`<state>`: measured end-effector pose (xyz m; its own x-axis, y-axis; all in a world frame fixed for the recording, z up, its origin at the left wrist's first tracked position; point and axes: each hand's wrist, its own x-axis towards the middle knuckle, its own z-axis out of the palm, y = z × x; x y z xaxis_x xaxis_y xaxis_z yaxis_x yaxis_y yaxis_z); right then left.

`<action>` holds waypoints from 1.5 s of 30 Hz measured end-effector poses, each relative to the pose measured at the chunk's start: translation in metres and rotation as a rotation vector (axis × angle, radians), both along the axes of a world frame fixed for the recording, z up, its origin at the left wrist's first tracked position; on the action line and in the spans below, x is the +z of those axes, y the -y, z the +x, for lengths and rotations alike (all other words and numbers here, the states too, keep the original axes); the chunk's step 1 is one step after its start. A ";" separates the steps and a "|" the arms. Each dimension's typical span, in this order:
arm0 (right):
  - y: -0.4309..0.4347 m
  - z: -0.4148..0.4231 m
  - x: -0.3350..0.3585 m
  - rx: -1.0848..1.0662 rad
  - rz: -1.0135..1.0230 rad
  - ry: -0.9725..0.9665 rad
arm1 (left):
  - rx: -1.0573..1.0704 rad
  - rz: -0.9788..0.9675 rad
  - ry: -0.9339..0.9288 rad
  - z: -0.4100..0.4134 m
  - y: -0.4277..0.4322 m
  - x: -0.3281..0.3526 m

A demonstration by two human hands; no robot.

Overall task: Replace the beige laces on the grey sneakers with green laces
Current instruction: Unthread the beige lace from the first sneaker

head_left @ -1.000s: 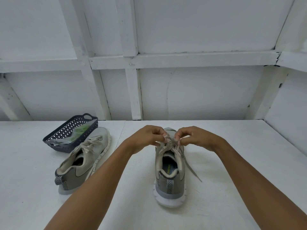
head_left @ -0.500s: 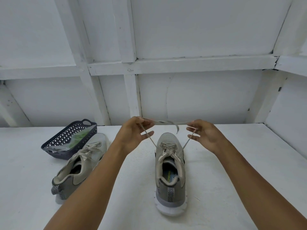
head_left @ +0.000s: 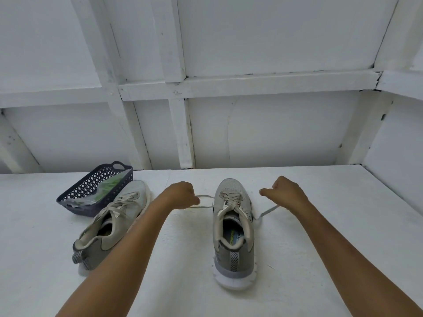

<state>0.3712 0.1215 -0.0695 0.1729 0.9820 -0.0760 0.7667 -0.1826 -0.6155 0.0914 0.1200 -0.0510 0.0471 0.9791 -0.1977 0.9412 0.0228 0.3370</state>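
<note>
A grey sneaker stands in the middle of the white table, heel towards the near edge and toe pointing to the far wall. Its beige lace is crossed through the eyelets, and the two loose ends are drawn out sideways, one to each side of the shoe.

The left grip, a bare hand, hangs just left of the sneaker's toe half. Its fingers are curled shut round the left lace end, which runs in two strands from the fist to the shoe's upper eyelets.

The right grip, the other bare hand, is just right of the toe. It is also curled closed, with one digit pointing left. The right lace end comes out from under it and slopes down and left to the sneaker's right side. Which fingers pinch the lace is hidden by the back of the hand.

A second grey sneaker lies to the left, tipped a little on its side, its own beige lace tied in a bow. The left forearm crosses in front of it.

Just beyond its toe, at the far left, sits a dark blue plastic basket with lattice walls. Inside it is a clear bag showing the green laces.
</note>
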 end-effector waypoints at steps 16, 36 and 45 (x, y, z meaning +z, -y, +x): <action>0.036 -0.026 0.001 0.490 -0.102 -0.279 | -0.264 -0.012 0.500 0.023 0.031 -0.021; 0.040 -0.052 0.014 0.621 0.193 0.060 | -0.182 0.224 0.382 0.019 0.049 -0.011; 0.040 -0.042 0.010 0.238 0.123 -0.352 | -0.193 0.161 0.389 0.031 0.048 -0.003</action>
